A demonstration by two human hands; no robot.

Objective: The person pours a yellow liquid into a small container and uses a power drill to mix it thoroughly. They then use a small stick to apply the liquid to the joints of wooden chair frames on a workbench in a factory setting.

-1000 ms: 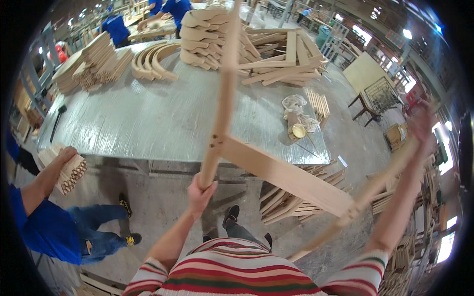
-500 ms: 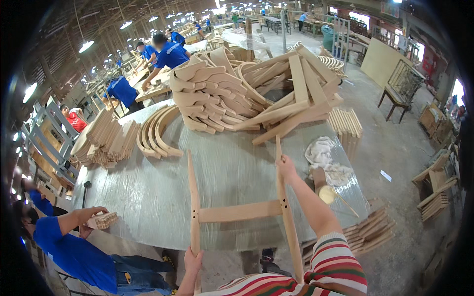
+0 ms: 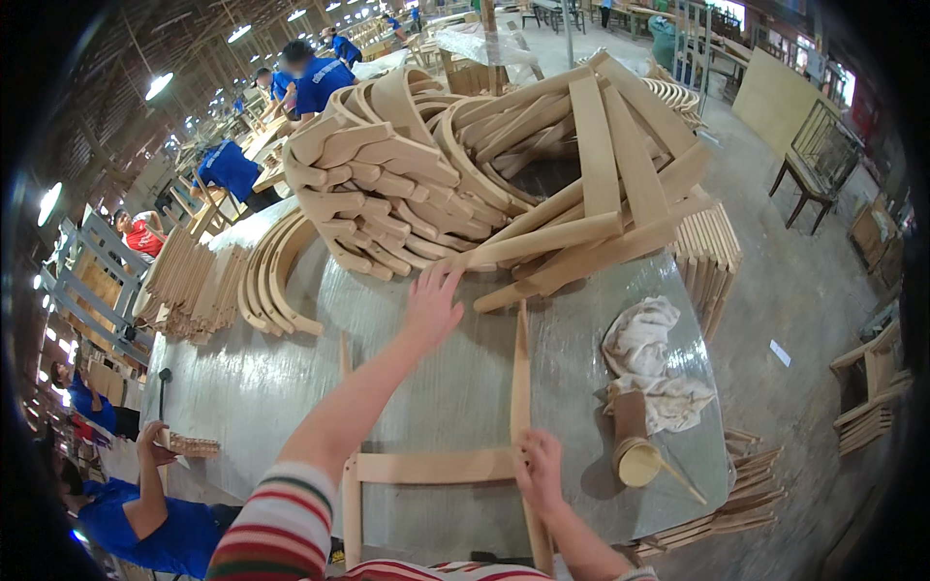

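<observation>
An H-shaped wooden chair frame [image 3: 436,468] lies toward me at the table's near edge, its two long posts joined by a crossbar. My right hand [image 3: 539,473] is closed around the right post, beside the crossbar joint. Stretched forward over the table, my left hand [image 3: 434,308] has its fingers extended. Its fingertips reach the end of a wooden bar in the stacked wooden frames [image 3: 581,228]; whether they press on it I cannot tell. My left forearm passes above the left post and hides part of it. Left of those frames sits a heap of curved wooden parts [image 3: 373,189].
Curved strips [image 3: 281,271] and stacked slats [image 3: 189,286] line the table's left side. At right are a white cloth [image 3: 644,339] and a cup of pale paste [image 3: 639,465] with a stick. A co-worker in blue [image 3: 155,523] handles small wood pieces at left.
My left hand has let go of the left post's near end and reached forward to the stacked frames. My right hand has slid nearer along the right post, down to the crossbar.
</observation>
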